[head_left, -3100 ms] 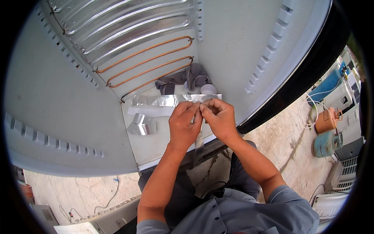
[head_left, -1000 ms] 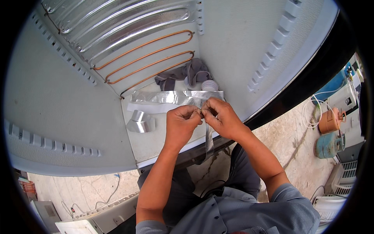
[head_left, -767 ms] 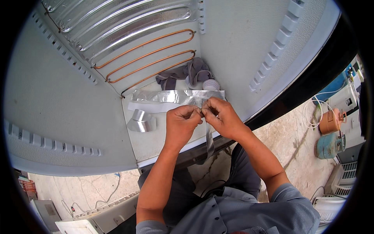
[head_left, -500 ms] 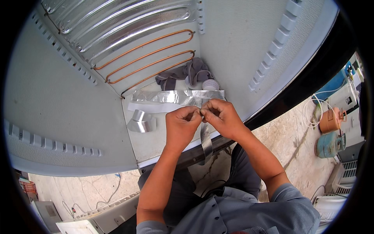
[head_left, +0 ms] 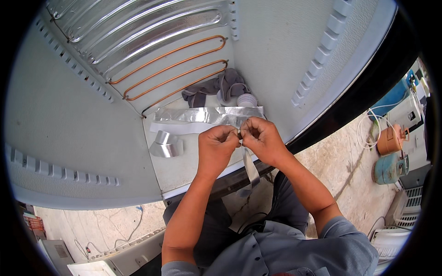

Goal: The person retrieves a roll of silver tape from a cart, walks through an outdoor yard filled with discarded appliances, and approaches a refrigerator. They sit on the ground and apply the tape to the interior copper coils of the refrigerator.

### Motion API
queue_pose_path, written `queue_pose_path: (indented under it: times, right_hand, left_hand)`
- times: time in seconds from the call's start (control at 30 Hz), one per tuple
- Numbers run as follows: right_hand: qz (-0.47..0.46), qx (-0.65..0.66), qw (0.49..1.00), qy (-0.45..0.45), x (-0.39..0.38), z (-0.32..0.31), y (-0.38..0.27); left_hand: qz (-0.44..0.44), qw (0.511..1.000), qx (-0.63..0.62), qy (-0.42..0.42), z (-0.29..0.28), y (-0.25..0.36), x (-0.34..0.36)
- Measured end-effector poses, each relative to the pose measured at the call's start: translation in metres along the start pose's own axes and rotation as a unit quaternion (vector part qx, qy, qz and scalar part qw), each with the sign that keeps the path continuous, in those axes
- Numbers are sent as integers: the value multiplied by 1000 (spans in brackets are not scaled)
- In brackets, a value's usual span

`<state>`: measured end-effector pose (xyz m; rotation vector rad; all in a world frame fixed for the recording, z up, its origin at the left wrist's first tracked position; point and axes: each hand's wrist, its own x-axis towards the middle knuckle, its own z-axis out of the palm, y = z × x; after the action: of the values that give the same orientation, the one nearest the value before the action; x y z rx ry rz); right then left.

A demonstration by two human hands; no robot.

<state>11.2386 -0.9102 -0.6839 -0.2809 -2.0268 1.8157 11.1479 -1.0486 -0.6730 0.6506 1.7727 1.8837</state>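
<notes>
My left hand (head_left: 216, 148) and my right hand (head_left: 263, 141) meet fingertip to fingertip, both closed in a pinch on the top end of a narrow silver foil tape strip (head_left: 251, 169). The strip hangs down past the cabinet's front edge. What lies right between the fingertips is mostly hidden. Behind my hands a wide strip of foil tape (head_left: 198, 113) lies flat on the cabinet floor. A white backing strip (head_left: 177, 128) shows along its near side. To the left of my left hand sits a curled piece of foil tape (head_left: 166, 146).
I am facing an open fridge cabinet with ribbed side walls (head_left: 60, 124). Bare copper tubing (head_left: 177, 63) and foil-covered coils (head_left: 152, 30) run along its back. A grey cloth (head_left: 216, 87) and a white roll (head_left: 247, 100) lie inside. Gas cylinders (head_left: 387, 169) stand outside, right.
The hanging foil strip has swung slightly right and twisted, showing a brighter face. My hands have barely moved and keep their pinch.
</notes>
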Motion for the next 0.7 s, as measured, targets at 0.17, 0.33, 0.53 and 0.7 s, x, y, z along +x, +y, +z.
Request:
queue_pose_path:
  times: [0.17,0.33,0.53,0.7]
  right_hand:
    - [20,41,999,4,-1,-1,0]
    - [-1,4,1000,8,0,-3,10]
    - [-26,-34,999,2,-2,-2,10]
    - [12,50,999,6,-3,0,5]
  left_hand:
    - [-101,984,-145,8,-3,-1,4]
    - [-80,992,-94,-9,1,5,2]
    - [-60,997,-44,-26,-3,-3,2]
    - [-154,978,-138,9,-4,1,3]
